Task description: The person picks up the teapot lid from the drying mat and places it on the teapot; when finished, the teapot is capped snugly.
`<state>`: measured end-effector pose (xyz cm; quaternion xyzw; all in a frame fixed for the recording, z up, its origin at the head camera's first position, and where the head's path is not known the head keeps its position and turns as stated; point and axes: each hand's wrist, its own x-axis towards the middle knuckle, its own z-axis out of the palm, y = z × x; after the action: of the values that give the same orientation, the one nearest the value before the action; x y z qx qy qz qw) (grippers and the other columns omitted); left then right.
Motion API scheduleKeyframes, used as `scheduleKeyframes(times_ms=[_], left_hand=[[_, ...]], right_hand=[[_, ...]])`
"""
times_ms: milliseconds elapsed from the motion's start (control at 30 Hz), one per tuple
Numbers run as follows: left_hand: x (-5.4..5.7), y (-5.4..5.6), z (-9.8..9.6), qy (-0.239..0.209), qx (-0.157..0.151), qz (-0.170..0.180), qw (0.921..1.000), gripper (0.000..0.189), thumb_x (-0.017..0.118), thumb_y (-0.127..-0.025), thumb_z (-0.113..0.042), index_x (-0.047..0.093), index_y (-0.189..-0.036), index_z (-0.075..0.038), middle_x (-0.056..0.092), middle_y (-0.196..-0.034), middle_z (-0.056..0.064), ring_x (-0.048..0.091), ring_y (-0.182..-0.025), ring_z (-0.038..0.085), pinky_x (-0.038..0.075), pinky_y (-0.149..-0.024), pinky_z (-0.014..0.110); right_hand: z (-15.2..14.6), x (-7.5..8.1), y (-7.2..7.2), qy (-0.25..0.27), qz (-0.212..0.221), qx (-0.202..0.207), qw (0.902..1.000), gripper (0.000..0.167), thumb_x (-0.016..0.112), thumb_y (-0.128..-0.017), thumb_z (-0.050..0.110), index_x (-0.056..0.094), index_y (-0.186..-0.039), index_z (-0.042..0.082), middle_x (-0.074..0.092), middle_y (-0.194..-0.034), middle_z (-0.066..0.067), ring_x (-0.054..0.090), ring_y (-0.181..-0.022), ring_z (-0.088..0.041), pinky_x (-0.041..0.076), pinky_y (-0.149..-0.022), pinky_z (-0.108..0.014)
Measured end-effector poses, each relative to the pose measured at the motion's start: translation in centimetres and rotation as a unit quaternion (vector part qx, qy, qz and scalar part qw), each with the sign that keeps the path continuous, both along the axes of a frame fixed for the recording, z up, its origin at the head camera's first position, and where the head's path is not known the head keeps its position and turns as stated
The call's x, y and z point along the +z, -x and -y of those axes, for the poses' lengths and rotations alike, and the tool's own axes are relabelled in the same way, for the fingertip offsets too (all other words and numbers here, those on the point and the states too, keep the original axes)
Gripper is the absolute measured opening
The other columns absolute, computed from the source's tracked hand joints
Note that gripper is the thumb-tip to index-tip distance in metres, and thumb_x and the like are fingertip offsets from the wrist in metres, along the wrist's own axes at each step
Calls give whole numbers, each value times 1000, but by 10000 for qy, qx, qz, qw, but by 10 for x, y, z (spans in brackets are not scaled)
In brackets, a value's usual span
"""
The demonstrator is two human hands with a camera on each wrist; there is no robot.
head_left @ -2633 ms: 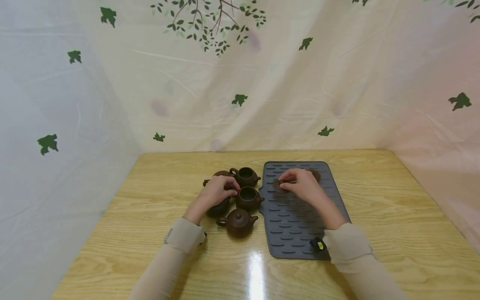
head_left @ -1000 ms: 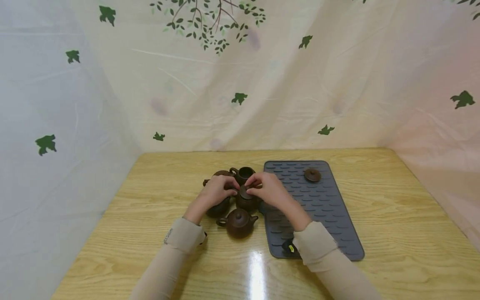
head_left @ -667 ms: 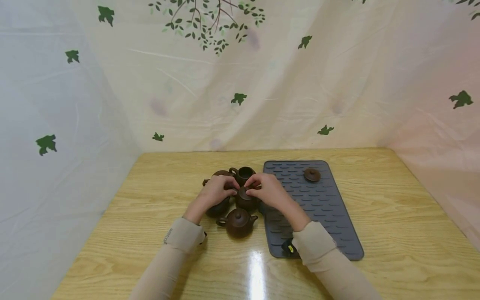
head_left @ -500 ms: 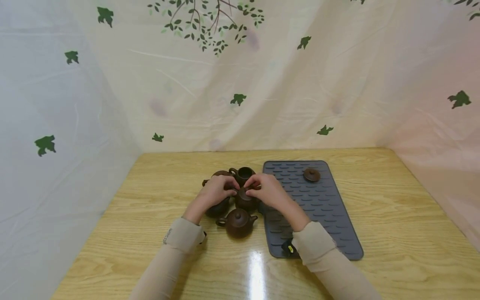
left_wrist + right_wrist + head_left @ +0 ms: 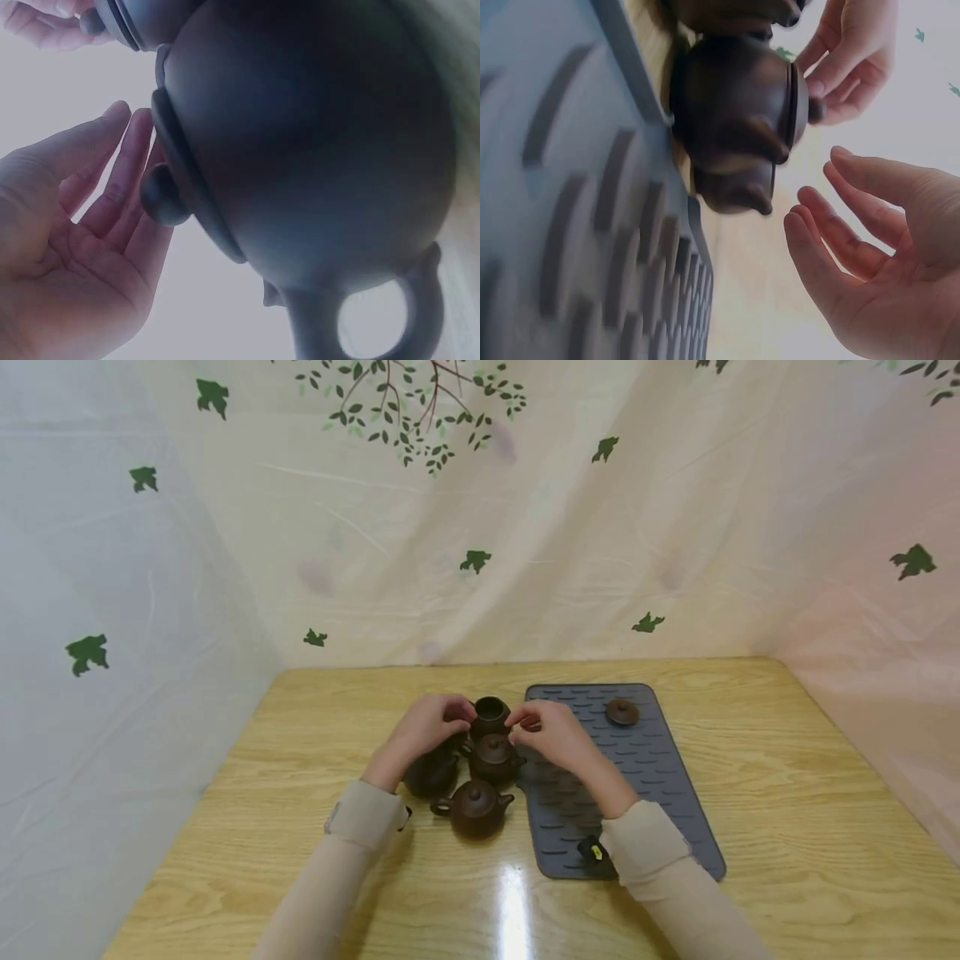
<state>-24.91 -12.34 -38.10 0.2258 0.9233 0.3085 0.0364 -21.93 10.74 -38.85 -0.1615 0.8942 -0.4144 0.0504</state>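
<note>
Dark brown clay teapots stand close together left of a grey mat. The middle teapot (image 5: 493,764) wears its lid, knob upward. Behind it, the back teapot (image 5: 491,718) has an uncovered mouth. My right hand (image 5: 558,735) hovers just right of these two, thumb and fingers apart with nothing between them, as the right wrist view also shows. My left hand (image 5: 431,724) is over the left side of the group, its fingertips near the back teapot's rim. In the left wrist view its fingers are spread loosely beside a lidded teapot (image 5: 315,142) and hold nothing.
A loose round lid (image 5: 622,712) lies on the far part of the grey ridged mat (image 5: 637,810). Another lidded teapot (image 5: 477,812) stands in front, and a dark teapot (image 5: 431,775) is partly under my left wrist. Patterned cloth (image 5: 375,568) hangs behind the wooden table (image 5: 225,827).
My right hand carried a lid from the mat onto the middle teapot, then let it go and drew slightly right. My left hand rose a little toward the back.
</note>
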Motion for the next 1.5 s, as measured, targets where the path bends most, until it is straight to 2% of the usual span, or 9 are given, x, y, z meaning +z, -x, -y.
scheduleKeyframes(times_ms=[300,467,733,933,1300,1500], left_hand=[[1,9,0,-12,50,-80,10000,12,68,-94,-9,71,-105,-6,76,-106,9,72,-101,23,56,-92,39],[2,13,-1,-13,177,-55,9998,13,67,-95,-10,71,-107,-7,75,-107,9,71,-104,24,56,-93,39],[1,19,-2,-19,346,-141,9993,16,66,-96,-10,71,-110,-5,75,-108,9,71,-104,26,56,-93,41],[-1,23,-3,7,487,-123,9987,19,66,-96,-12,71,-113,-6,74,-112,9,70,-106,27,56,-95,43],[-13,30,-1,286,606,-371,9971,18,69,-94,-13,73,-112,-12,74,-116,7,66,-114,28,53,-98,45],[-16,33,-1,382,660,-357,9964,18,69,-94,-13,73,-111,-13,73,-117,7,66,-113,29,53,-96,45]], right_hand=[[-31,1,3,-31,-43,-219,9997,21,68,-95,16,71,-114,8,67,-123,-15,64,-114,-35,56,-92,-49],[-50,-1,7,-104,-139,-483,9987,21,66,-96,16,70,-116,7,68,-121,-16,65,-112,-35,57,-89,-48],[-79,-8,9,-120,-376,-853,9956,23,65,-97,16,70,-117,4,70,-117,-17,65,-111,-36,54,-92,-51],[-96,-12,11,-124,-510,-1207,9913,24,64,-98,17,69,-115,2,70,-115,-19,65,-107,-35,54,-90,-50],[-120,-20,14,-155,-294,-1945,9803,27,63,-99,20,68,-118,2,67,-121,-22,63,-112,-38,52,-91,-51],[-131,-27,18,-375,-162,-2124,9763,29,64,-97,18,67,-119,-1,65,-123,-25,62,-112,-41,53,-87,-50]])
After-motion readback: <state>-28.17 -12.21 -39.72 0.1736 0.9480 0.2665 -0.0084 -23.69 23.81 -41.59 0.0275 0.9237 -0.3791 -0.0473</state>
